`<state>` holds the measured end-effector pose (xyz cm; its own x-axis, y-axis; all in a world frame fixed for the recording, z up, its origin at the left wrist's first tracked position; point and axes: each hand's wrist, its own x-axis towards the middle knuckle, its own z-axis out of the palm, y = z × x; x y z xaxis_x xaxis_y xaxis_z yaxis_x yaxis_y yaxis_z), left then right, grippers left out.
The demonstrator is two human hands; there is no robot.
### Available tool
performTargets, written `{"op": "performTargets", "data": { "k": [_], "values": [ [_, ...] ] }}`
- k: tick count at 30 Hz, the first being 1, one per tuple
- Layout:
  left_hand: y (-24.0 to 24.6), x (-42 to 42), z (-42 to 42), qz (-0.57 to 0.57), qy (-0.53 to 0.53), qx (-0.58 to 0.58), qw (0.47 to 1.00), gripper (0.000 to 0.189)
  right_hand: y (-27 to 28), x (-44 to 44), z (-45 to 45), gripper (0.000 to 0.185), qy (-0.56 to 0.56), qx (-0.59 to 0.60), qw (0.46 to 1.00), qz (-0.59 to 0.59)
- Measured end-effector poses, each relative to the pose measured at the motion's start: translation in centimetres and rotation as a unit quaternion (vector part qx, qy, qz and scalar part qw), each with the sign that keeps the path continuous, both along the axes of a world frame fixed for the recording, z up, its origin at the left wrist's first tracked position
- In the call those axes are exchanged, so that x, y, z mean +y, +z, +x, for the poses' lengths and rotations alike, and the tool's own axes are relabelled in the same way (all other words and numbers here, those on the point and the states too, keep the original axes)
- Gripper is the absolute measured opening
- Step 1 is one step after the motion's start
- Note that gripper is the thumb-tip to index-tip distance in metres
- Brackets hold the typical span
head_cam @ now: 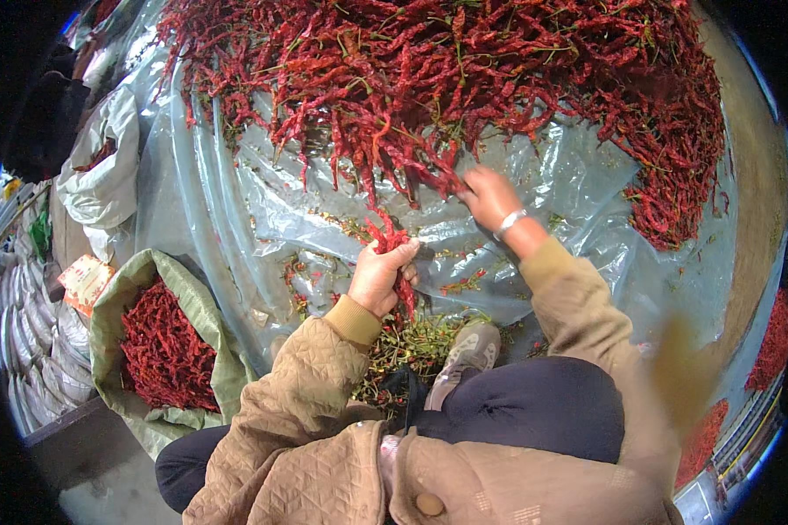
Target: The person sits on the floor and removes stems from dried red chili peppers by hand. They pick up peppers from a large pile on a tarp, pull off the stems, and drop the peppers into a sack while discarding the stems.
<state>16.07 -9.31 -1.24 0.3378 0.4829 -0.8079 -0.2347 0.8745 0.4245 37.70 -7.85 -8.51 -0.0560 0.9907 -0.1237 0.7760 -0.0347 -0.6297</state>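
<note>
My left hand (pixel 382 270) is closed around a small bunch of dried red chili peppers (pixel 386 235), whose ends stick out above and below the fist. Farther forward, my right hand (pixel 492 197), with a silvery bracelet at the wrist, pinches red chilies at the near edge of a big chili pile (pixel 394 79). Its fingertips are partly hidden. The pile rests on a clear plastic sheet (pixel 565 177). Below my left hand, a heap of green stems and scraps (pixel 410 344) lies by my shoe (pixel 466 354).
A green woven sack (pixel 164 259) of red chilies stands open at left, next to a red-and-white printed packet (pixel 85 282). Beyond it are a white sack (pixel 102 177) and a person in dark clothing (pixel 46 125). More chilies (pixel 771 341) lie at far right.
</note>
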Motion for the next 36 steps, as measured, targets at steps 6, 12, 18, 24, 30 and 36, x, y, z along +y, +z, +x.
{"op": "performTargets", "data": {
  "k": [6, 12, 18, 24, 30, 36],
  "values": [
    [-1.1, -1.7, 4.6, -0.014, 0.005, -0.054, 0.998, 0.011, 5.0, -7.5, -1.7, 0.017, -0.066, 0.124, 0.990, -0.035],
    [-1.0, -0.8, 5.4, 0.032, -0.051, -0.123, 0.991, 0.008, 9.4, -9.1, -2.0, 0.018, -0.085, 0.146, 0.986, -0.005],
    [-0.2, 0.4, 5.4, 0.049, -0.094, -0.114, 0.988, 0.008, 8.4, -8.0, -2.1, 0.013, 0.008, 0.016, 0.999, 0.032],
    [-0.2, 1.0, 4.7, 0.044, -0.056, -0.079, 0.994, 0.007, 8.9, -7.4, -2.5, 0.017, 0.067, 0.037, 0.997, -0.003],
    [1.5, 1.5, 4.0, 0.062, -0.082, -0.071, 0.992, 0.009, 10.8, -3.1, 2.8, 0.034, -0.210, 0.250, 0.944, -0.054],
    [2.2, 1.0, 3.8, 0.069, -0.136, -0.079, 0.985, 0.011, 6.4, -2.5, 3.3, 0.023, -0.173, 0.637, 0.693, -0.290]
  ]
}}
